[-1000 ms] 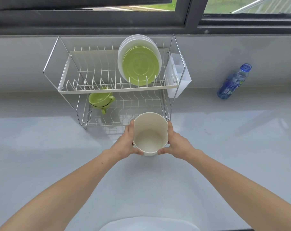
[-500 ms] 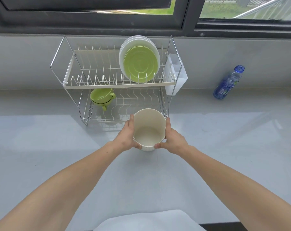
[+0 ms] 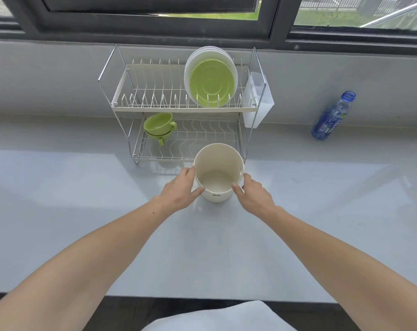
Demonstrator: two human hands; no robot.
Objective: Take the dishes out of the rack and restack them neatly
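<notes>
A cream bowl [image 3: 217,182] stands upright on the grey counter just in front of the wire dish rack [image 3: 178,108]. My left hand [image 3: 178,192] cups its left side and my right hand [image 3: 255,194] its right side, thumbs on the near wall. On the rack's upper tier a green plate [image 3: 211,83] stands on edge in front of several white plates [image 3: 202,53]. Two green cups [image 3: 158,126] are stacked at the left of the lower tier.
A white plastic cutlery holder [image 3: 260,103] hangs on the rack's right end. An open blue bottle [image 3: 332,117] stands against the wall at the far right. A window runs above the counter. White cloth [image 3: 214,316] shows at the bottom edge.
The bowl has come down from the air onto the counter in front of the rack, with both hands around it. My head has pulled back, so more counter shows.
</notes>
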